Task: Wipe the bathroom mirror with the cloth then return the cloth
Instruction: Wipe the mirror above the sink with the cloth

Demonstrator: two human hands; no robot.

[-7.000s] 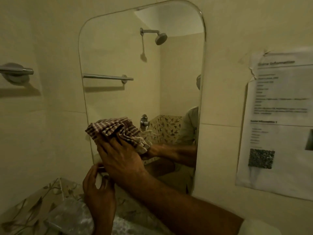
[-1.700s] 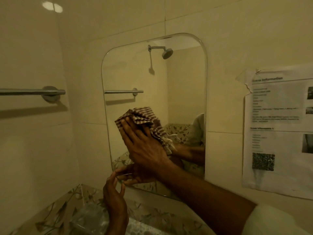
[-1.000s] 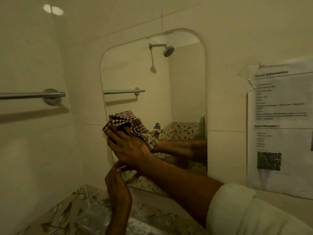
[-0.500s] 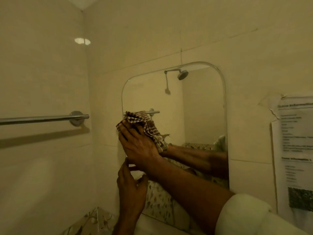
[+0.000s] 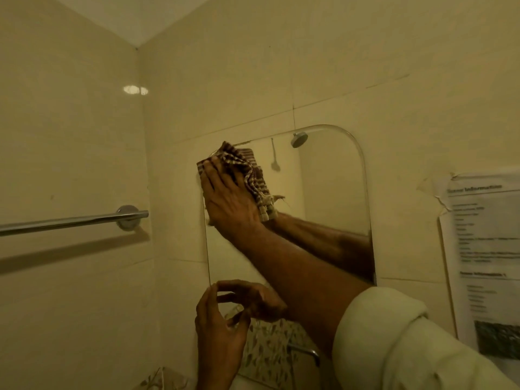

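A rounded frameless mirror (image 5: 332, 187) hangs on the cream tiled wall. My right hand (image 5: 229, 199) presses a bunched brown-and-white checked cloth (image 5: 250, 170) flat against the mirror's upper left corner. The cloth's frayed end hangs down to the right of my hand. My left hand (image 5: 221, 325) hovers at the mirror's lower left edge with its fingers curled and apart, holding nothing I can see. The glass reflects both forearms and a shower head.
A chrome towel rail (image 5: 73, 220) is fixed to the left wall. A printed paper sheet (image 5: 486, 254) is stuck to the wall right of the mirror. A leaf-patterned counter corner (image 5: 163, 380) shows at the bottom.
My right hand has slid the cloth upward from the mirror's middle left to its upper left corner. The view has tilted up. My left hand stays at the mirror's lower left edge.
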